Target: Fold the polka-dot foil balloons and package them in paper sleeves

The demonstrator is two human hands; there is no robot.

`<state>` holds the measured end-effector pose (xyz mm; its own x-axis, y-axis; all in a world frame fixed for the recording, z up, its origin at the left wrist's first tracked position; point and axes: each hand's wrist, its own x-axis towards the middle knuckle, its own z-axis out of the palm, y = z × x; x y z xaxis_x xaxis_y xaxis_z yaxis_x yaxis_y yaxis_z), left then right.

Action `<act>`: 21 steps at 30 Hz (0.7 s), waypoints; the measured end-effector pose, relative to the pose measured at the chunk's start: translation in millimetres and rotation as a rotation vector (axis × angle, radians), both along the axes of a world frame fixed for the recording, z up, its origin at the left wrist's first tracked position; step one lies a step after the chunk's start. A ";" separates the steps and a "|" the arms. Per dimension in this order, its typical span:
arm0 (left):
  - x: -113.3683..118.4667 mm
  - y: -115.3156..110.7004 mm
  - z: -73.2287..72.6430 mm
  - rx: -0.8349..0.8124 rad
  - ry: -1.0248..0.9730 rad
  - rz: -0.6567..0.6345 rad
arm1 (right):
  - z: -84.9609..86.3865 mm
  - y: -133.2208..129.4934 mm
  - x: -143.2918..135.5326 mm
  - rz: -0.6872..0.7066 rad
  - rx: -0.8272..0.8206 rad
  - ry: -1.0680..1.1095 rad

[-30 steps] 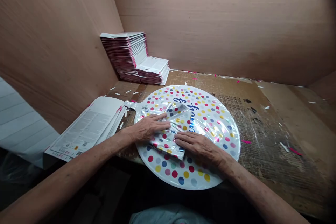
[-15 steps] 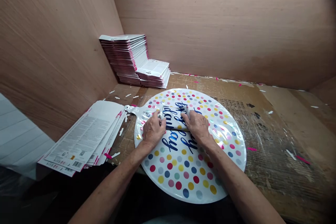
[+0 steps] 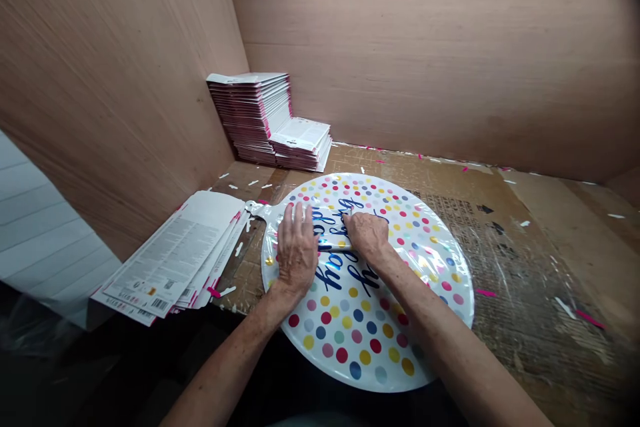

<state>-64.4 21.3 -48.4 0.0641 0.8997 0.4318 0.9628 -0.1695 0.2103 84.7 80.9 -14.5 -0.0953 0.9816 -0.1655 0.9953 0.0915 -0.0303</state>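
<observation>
A round, flat foil balloon (image 3: pixel 373 340) with coloured dots and blue lettering lies on the cardboard, its narrow neck pointing left. On its middle, between my hands, is a folded part of dotted, lettered foil (image 3: pixel 331 239); whether it belongs to this balloon or another I cannot tell. My left hand (image 3: pixel 296 247) lies flat across the left end of the fold, fingers stretched out and pointing away from me. My right hand (image 3: pixel 369 232) is closed at the right end, with thumb and curled fingers on the foil. Its fingertips are partly hidden.
Printed white cards (image 3: pixel 170 253) with pink edges lie fanned at the left. Behind them a tall stack of folded cards (image 3: pixel 250 117) stands in the corner against wooden walls (image 3: pixel 400 40). White and pink scraps (image 3: pixel 486 293) are scattered over the cardboard surface (image 3: pixel 530 320).
My left hand has gone from curled fingers at the fold to lying flat on it. My right hand has closed further and lies lower on the foil. The view has shifted slightly left.
</observation>
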 end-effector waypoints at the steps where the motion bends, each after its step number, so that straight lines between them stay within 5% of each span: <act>1: 1.7 0.3 -0.5 -0.027 0.042 -0.074 | 2.5 -1.4 0.7 -0.005 0.014 -0.007; 4: 0.9 1.8 -5.0 -0.164 0.111 -0.208 | 14.3 -1.0 2.4 0.023 0.090 -0.013; 7: -9.7 4.0 -3.4 -0.266 0.114 -0.281 | 27.7 6.8 3.3 0.202 0.068 0.023; 10: -19.0 5.3 7.0 -0.330 -0.040 -0.376 | 33.5 8.6 10.0 0.305 -0.021 0.078; 16: 13.1 -3.2 14.8 -0.319 -0.514 -0.026 | 16.6 -28.1 36.4 0.308 -0.050 0.323; 19: 20.7 -9.1 14.5 -0.280 -0.579 -0.131 | 4.2 -40.7 41.0 0.259 -0.171 0.503; 21: 2.0 -15.0 20.2 -0.178 -0.500 -0.145 | -1.2 -45.0 43.4 0.236 -0.301 0.578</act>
<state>-62.3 6.3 -28.3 0.0188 0.9588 0.2833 0.7076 -0.2130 0.6737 128.1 35.8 -15.6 -0.4558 0.8432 -0.2852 0.7661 0.2085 -0.6080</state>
